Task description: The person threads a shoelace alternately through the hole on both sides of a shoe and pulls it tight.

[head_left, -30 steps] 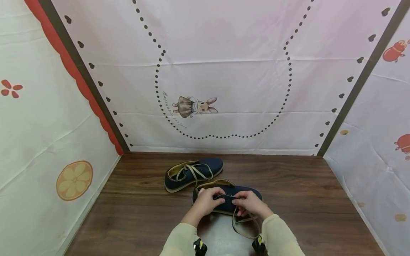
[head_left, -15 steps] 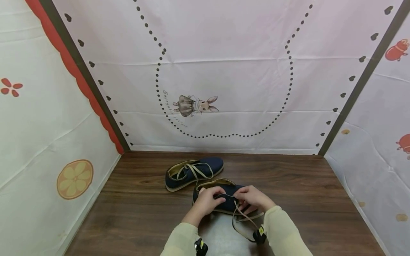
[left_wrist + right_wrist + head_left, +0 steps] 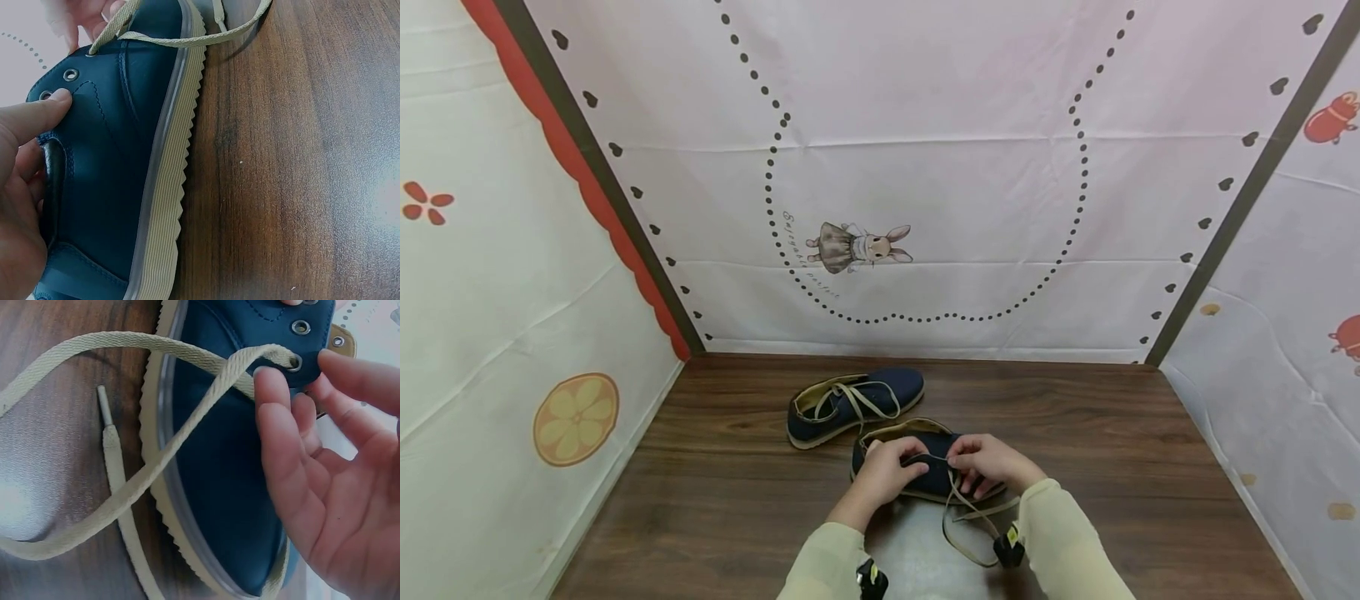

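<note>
A navy lace-up shoe (image 3: 936, 481) with a tan sole lies on its base on the floor, between both hands. My left hand (image 3: 886, 475) grips its eyelet flap near the ankle opening; the thumb (image 3: 59, 99) presses beside a metal eyelet, and the other fingers go inside the shoe. Closer to the toe, my right hand (image 3: 992, 464) pinches the flap's edge with thumb and forefinger. A flat beige shoelace (image 3: 187, 428) comes out of the eyelet there, crosses the shoe's side and loops onto the floor. Its tipped end (image 3: 105, 406) lies loose.
A matching navy shoe (image 3: 891, 388) with its beige lace tied in a bow stands just behind, toward the left. The brown wood-grain floor (image 3: 737, 483) meets printed cloth walls (image 3: 925, 200) at the back and on both sides.
My right hand has shifted slightly right and up along the flap. The lace that hung in a loop beneath its fingers now trails from the eyelet toward the right wrist. The left hand stays put.
</note>
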`<action>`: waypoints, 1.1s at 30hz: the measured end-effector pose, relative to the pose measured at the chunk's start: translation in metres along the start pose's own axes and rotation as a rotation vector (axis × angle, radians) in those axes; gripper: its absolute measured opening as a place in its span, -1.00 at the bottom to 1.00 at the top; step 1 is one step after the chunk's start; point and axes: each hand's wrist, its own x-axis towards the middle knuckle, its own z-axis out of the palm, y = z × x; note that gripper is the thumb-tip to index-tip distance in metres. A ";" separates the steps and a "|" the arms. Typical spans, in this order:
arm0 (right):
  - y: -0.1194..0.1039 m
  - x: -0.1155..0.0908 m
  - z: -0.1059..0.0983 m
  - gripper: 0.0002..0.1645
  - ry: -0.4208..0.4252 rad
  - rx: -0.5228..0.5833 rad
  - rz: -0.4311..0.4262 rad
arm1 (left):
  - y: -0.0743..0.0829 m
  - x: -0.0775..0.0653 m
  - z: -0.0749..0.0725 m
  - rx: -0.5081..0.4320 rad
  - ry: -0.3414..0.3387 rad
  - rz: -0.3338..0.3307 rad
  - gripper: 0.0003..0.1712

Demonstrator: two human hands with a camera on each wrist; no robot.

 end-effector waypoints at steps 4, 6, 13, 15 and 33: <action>0.003 0.000 0.001 -0.82 0.002 0.056 0.018 | 0.001 0.000 0.000 -0.001 -0.005 -0.007 -0.92; 0.004 0.000 0.001 -0.82 0.014 0.073 0.029 | 0.001 0.000 -0.001 -0.002 -0.006 -0.001 -0.92; 0.007 0.002 0.003 -0.81 0.055 0.102 0.043 | 0.000 0.000 -0.001 -0.005 -0.006 0.012 -0.93; 0.008 0.002 0.004 -0.81 0.073 0.096 0.040 | 0.001 0.000 -0.001 -0.005 -0.007 0.008 -0.93; 0.007 0.010 0.008 -0.85 0.413 0.073 0.022 | 0.000 0.000 -0.001 0.006 -0.007 0.012 -0.92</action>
